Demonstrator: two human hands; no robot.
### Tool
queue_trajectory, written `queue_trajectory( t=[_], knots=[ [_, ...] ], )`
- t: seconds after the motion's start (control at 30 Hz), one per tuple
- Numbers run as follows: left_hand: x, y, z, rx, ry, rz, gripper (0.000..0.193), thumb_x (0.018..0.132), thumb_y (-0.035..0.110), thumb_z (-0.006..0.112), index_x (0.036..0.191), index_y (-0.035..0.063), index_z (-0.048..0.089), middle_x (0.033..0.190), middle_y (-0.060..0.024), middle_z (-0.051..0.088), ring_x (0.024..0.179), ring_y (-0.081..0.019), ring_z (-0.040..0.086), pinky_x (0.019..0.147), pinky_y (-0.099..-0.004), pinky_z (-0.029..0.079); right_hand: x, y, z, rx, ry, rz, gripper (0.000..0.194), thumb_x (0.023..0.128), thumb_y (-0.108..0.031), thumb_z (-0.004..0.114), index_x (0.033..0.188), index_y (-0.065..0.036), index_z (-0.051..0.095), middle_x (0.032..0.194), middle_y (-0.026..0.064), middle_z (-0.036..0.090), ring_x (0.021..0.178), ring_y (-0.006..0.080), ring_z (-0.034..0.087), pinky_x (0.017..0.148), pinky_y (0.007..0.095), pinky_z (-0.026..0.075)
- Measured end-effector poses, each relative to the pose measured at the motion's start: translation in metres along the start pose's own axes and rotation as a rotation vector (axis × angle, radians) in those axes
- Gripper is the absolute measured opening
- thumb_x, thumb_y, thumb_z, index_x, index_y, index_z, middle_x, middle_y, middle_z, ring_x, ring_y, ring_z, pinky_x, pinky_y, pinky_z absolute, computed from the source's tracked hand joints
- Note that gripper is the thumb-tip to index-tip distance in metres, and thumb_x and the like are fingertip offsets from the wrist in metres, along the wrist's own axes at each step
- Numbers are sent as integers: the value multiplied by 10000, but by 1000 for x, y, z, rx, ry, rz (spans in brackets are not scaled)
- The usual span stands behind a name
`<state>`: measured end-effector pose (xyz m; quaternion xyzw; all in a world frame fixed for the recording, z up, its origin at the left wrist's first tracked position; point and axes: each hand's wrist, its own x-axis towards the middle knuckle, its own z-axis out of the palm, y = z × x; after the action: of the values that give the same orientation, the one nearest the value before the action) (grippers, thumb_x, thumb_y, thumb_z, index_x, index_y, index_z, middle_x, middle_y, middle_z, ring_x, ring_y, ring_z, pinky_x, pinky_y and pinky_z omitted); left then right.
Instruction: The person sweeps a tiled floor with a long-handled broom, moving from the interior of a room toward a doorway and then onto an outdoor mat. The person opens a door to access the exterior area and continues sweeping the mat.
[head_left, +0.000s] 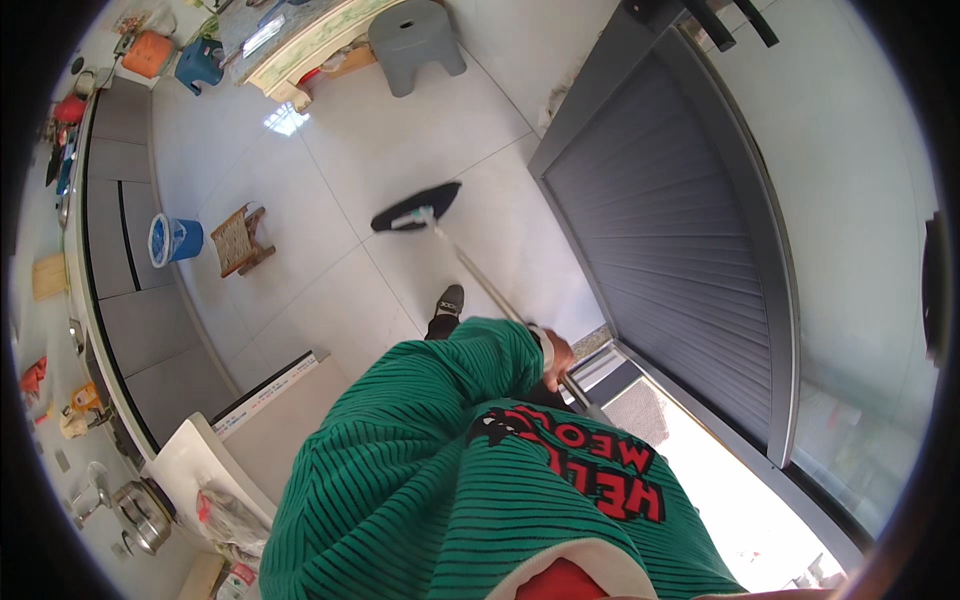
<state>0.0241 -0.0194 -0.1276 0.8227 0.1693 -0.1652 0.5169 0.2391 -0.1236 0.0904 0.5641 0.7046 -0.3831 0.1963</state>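
Observation:
My left hand (556, 358), in a striped green sleeve with a pale cuff, is closed around the metal pole (487, 277) of a long-handled floor broom or mop. The arm reaches across the front of my body. At the pole's far end, a black head (415, 208) with a pale green joint is over the tiled floor (337, 285), slightly blurred. Beyond my hand, a grey grip (596, 412) runs down to the edge of my shirt, where its end is hidden. My right hand is out of view. One dark shoe (448, 302) shows between my body and the head.
A grey folding door (660, 202) stands at the right, beside a bright doorway. Left are a small wooden stool (241, 241), a blue bin (177, 240) and grey cabinets (135, 262) under a counter. A grey plastic stool (415, 45) stands at the far wall.

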Motion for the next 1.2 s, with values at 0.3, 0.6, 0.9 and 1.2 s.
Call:
queue_trajectory(
  t=[0.3,0.6,0.9,1.2],
  knots=[
    [-50,-88,-103,393,632,-492,198,660,335,650,757,163,636,793,-21,600,858,-218,575,778,-503,392,167,-53,-23,137,399,-293,715,634,-30,528,1330,-123,394,670,205,563,628,384,567,578,462,452],
    [-41,-113,-75,293,631,-542,269,691,215,629,942,123,599,1011,-80,570,1199,-252,420,928,-575,341,222,-88,-7,235,251,-134,585,660,-46,517,1227,-73,371,752,270,588,750,462,561,666,519,438],
    [7,-48,27,201,449,-381,381,620,476,717,855,198,603,873,-35,574,907,-242,561,838,-548,335,60,-3,44,548,-94,98,694,735,-117,650,1362,-92,354,1008,222,609,931,272,617,810,354,461],
    [15,13,56,25,65,-116,285,703,428,612,803,167,671,790,-62,657,826,-296,621,706,-514,438,-45,10,-10,739,-113,-184,615,795,-134,652,1350,-88,390,1037,147,623,948,219,608,869,329,441]
  ],
)
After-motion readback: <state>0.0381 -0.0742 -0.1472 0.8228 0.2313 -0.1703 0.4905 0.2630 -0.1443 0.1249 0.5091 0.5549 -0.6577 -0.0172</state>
